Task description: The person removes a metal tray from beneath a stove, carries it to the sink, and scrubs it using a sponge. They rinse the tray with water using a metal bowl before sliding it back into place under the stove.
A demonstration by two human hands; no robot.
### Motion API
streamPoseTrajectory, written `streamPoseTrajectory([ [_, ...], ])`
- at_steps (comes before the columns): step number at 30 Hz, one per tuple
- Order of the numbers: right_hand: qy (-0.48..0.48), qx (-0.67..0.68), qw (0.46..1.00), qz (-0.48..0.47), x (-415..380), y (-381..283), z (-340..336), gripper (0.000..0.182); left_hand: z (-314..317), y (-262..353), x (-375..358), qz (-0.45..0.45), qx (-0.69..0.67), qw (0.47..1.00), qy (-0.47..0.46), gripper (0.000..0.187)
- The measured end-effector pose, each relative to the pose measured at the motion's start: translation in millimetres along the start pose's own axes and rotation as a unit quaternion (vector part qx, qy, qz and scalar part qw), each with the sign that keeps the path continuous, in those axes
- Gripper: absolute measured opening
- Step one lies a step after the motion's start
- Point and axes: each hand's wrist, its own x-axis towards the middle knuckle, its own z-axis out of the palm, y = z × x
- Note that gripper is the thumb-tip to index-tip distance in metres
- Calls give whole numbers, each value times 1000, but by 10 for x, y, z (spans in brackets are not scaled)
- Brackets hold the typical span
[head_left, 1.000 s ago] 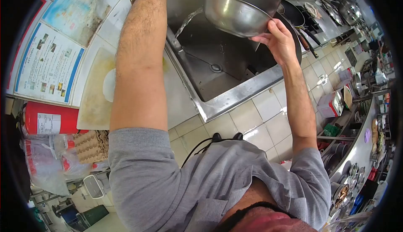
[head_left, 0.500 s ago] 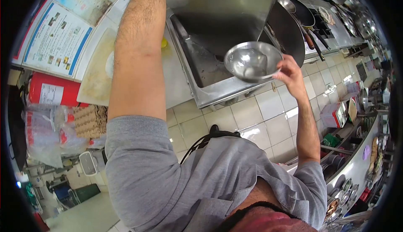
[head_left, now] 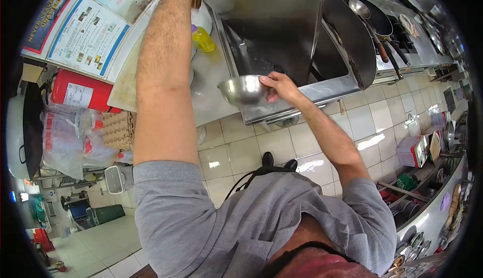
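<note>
My right hand [head_left: 279, 88] grips the rim of a stainless steel mixing bowl [head_left: 242, 92], thumb over the edge. The bowl is tilted, so mostly its outer side shows. It hangs over the front corner of a steel cooker basin [head_left: 246, 51], beside the white counter [head_left: 214, 97]. My left arm stretches up past the counter, and the hand lies beyond the top edge of the view. Near that forearm stands a bottle of yellow liquid [head_left: 203, 40] with a purple cap.
A raised steel lid [head_left: 266, 6] stands over the basin. To the right, a ladle [head_left: 359, 9] lies in a black pan on the stove. A red fire extinguisher [head_left: 80, 91], egg trays [head_left: 118, 131] and bagged tubs [head_left: 63, 137] are at left. Floor tiles [head_left: 282, 144] look shiny.
My right hand has carried the bowl left, from over the basin to its front left corner by the counter. The bowl has turned from showing its inside to its outside. The view has shifted.
</note>
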Motion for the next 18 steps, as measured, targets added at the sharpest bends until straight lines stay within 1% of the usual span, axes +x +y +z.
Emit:
streamPoseTrajectory([
  [1, 0, 24, 1000, 1, 104, -9, 83, 44, 8, -10, -32, 2, 0, 1000, 2, 38],
  [3, 3, 18, 1000, -4, 201, -1, 134, 44, -15, -6, -73, 14, 6, 1000, 8, 38],
  [4, 14, -25, 999, -46, 202, 17, 122, 44, -49, 1, -85, 4, -1, 1000, -16, 38],
  [5, 26, -67, 994, -86, 190, 52, 95, 43, -75, 10, -97, 5, -3, 1000, -14, 38],
  [6, 30, -92, 990, -102, 172, 138, 14, 39, -80, 21, -115, 6, -6, 1000, -13, 38],
  [7, 49, -146, 981, -120, 35, 119, -74, 37, -49, 1, -115, 7, -10, 1000, -12, 38],
  [8, 67, -200, 968, -137, -133, 94, -170, 35, -14, -18, -110, 8, -16, 1000, -10, 38],
  [10, 92, -290, 929, -208, -367, 214, -487, 34, 110, -86, -102, 28, 19, 999, 17, 38],
  [12, 89, -313, 932, -158, -733, 97, -747, 35, 140, -70, -78, 33, 8, 999, 19, 38],
  [13, 110, -335, 922, -161, -894, 52, -872, 35, 159, -63, -61, 37, 6, 999, 20, 38],
  [14, 131, -357, 910, -162, -1053, 12, -992, 35, 192, -100, -50, 83, 60, 995, 7, 38],
  [15, 145, -376, 903, -150, -1203, -43, -1119, 35, 199, -49, -42, 87, 49, 995, 9, 38],
  [17, 166, -393, 895, -133, -1444, -195, -1307, 35, 124, 95, -47, 24, -39, 998, 36, 36],
  [18, 192, -434, 872, -121, -1540, -280, -1379, 32, 131, 105, -44, 25, -44, 998, 42, 36],
])
